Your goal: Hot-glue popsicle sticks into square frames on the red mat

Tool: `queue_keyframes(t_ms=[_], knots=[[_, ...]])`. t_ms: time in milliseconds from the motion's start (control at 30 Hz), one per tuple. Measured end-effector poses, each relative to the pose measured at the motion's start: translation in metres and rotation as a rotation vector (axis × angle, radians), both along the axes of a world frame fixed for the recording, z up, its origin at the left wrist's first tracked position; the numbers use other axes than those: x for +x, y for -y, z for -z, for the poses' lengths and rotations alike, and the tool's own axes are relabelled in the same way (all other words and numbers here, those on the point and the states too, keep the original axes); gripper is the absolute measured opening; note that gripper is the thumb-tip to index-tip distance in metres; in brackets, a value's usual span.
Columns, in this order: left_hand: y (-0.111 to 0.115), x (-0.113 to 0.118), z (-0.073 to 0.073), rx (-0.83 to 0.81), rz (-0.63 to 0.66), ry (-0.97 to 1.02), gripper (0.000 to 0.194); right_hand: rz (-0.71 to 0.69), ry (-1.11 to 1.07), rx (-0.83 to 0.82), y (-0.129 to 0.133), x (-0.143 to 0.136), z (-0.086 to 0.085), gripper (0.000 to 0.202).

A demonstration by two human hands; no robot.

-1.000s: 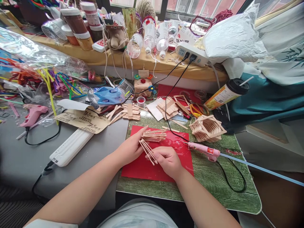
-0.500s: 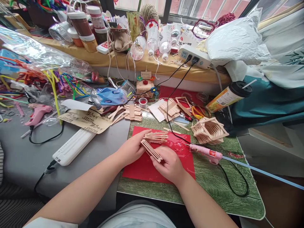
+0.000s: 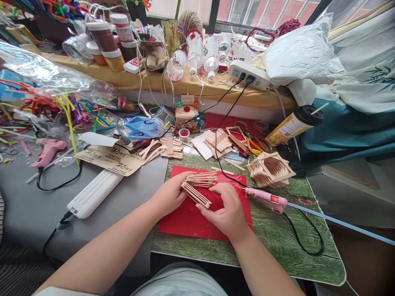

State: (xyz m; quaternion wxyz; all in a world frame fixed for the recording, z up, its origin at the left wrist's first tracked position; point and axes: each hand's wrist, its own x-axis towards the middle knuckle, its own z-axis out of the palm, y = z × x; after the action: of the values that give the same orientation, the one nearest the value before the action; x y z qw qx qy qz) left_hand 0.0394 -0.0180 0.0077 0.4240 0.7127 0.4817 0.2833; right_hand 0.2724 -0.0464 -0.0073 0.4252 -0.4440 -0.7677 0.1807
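Observation:
A small layered frame of wooden craft sticks (image 3: pixel 196 194) is held tilted over a red sheet (image 3: pixel 185 224). My left hand (image 3: pixel 173 192) grips its left end, where the fingers behind it are partly hidden. My right hand (image 3: pixel 227 211) is at the frame's right end, thumb at the lower sticks and forefinger by the upper ones, seeming to touch both. To the right, a pink glue gun (image 3: pixel 267 197) with a long blue glue stick (image 3: pixel 339 224) lies on the green wood-patterned board (image 3: pixel 277 242).
A taller craft-stick frame (image 3: pixel 271 169) stands behind the glue gun. Piles of loose sticks (image 3: pixel 170 147), sandpaper (image 3: pixel 108 158), a white power strip (image 3: pixel 95 193) and a second pink glue gun (image 3: pixel 48 151) lie leftward. A drink cup (image 3: pixel 294 125) leans at the right. Black cords cross the board.
My right hand has loosened from its closer grip; its thumb and forefinger are now spread wider at the frame's end. My left hand keeps its hold. The view has shifted slightly.

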Motion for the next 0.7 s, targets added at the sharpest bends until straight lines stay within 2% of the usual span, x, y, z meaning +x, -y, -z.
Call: queue_keyframes(t_ms=[133, 233, 300, 433, 700], knots=[[0.001, 0.0, -0.001, -0.017, -0.01, -0.009, 0.043, 0.108, -0.103, -0.119, -0.001, 0.004, 0.002, 0.096], [0.001, 0.0, 0.001, -0.018, -0.022, -0.028, 0.04, 0.074, -0.178, -0.352, -0.004, 0.004, 0.006, 0.129], [0.001, 0.0, 0.001, -0.002, -0.019, -0.038, 0.04, 0.009, -0.246, -0.472, -0.008, 0.004, 0.01, 0.14], [0.001, 0.0, 0.002, 0.004, -0.017, -0.038, 0.036, -0.073, -0.393, -0.561, -0.01, 0.0, 0.015, 0.129], [0.001, -0.002, 0.007, -0.035, -0.069, -0.064, 0.026, -0.011, -0.552, -0.588, -0.006, -0.007, 0.014, 0.092]])
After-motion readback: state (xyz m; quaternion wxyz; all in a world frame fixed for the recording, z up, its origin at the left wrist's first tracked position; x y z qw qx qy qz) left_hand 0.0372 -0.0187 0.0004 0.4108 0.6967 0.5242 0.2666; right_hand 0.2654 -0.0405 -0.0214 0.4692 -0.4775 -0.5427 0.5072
